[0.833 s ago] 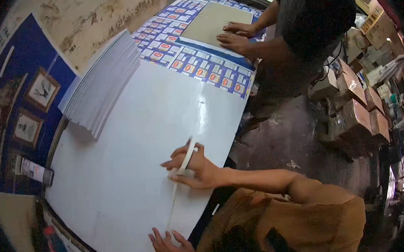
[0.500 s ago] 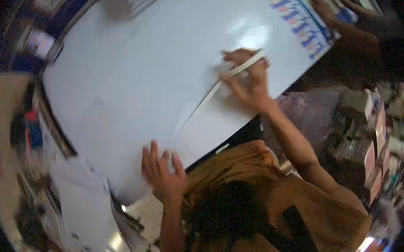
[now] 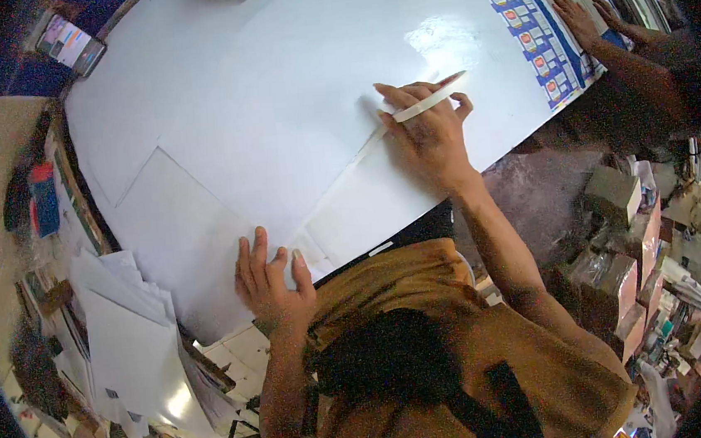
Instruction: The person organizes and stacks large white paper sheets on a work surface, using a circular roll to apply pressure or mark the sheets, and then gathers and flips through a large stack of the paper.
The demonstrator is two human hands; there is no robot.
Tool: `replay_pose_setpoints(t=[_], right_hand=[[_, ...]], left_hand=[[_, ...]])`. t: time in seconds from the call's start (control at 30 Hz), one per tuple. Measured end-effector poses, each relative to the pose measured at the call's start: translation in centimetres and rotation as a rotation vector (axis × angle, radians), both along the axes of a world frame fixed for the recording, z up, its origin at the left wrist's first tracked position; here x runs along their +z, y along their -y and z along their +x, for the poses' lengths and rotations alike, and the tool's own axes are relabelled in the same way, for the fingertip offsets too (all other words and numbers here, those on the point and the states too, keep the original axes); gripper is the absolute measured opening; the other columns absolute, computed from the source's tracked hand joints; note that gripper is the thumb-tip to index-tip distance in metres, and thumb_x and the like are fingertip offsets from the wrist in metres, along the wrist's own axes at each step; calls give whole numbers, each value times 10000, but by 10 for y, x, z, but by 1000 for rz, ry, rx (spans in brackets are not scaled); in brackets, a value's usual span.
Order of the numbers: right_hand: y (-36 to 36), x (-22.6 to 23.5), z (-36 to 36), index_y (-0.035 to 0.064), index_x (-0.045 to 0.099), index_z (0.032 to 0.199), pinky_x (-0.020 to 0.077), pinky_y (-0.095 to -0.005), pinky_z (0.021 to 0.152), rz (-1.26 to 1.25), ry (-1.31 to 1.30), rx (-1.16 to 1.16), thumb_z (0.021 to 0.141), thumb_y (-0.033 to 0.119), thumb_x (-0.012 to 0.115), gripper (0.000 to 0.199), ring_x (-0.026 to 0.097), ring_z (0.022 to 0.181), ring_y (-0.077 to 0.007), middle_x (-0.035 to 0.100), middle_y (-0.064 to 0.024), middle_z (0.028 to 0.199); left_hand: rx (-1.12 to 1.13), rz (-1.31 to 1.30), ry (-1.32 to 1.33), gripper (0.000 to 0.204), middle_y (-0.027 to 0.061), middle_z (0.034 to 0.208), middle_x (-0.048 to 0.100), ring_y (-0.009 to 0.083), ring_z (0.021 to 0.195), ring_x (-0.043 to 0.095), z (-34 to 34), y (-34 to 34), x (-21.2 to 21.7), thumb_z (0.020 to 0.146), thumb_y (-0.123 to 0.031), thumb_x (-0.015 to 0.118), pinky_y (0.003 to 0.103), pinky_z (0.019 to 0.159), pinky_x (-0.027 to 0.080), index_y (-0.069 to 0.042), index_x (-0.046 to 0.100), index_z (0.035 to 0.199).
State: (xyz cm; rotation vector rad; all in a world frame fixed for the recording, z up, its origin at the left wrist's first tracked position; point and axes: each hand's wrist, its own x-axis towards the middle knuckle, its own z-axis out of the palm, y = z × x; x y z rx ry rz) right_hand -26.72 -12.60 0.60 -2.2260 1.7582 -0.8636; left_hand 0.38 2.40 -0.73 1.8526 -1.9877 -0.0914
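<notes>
Head view: the right hand (image 3: 430, 133) grips the roll (image 3: 432, 101), seen edge-on; from that hand's fingertips the strip (image 3: 353, 165) slants back leftward, long axis aimed toward the left hand (image 3: 275, 280), spread wide over the sheet (image 3: 232, 104) (contact unclear) near the strip's end.

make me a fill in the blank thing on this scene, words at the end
The person's left hand is spread, while the ring-shaped roll is in the ____ one.
The surface beneath the roll is ____ in colour.
The phone shows near the picture's upper ____ corner.
Missing words: right; white; left
</notes>
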Motion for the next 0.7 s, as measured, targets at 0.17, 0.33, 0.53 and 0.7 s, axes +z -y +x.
replay_pose_setpoints(t=[0.17,0.33,0.53,0.7], right_hand=[[2,4,0,245,670,1260,206,-491,1000,5,-16,-12,866,241,693,396,583,1089,-155,667,-2,1069],[3,2,-5,258,674,1254,202,-495,994,-17,-16,14,805,180,692,456,580,1089,-161,668,9,1074],[0,-22,-6,234,719,1150,276,-522,944,-4,86,83,780,151,728,380,565,1106,-205,656,-8,1093],[-2,-16,-2,232,693,1160,286,-513,909,-67,-4,59,827,226,696,332,524,1078,-230,618,-21,1048]], left_hand=[[-16,8,9,192,133,1440,517,407,1357,434,-1,2,2,906,-182,653,574,1067,349,-72,580,1046],[-24,4,2,186,143,1440,514,413,1358,432,-3,4,-1,900,-161,658,574,1073,344,-64,582,1040],[-35,-40,-33,246,182,1423,539,436,1325,465,6,-4,-11,959,-193,592,538,1089,357,8,601,1100],[-62,19,-189,295,216,1414,526,435,1295,493,12,13,16,1000,-256,528,549,1054,384,27,599,1045]])
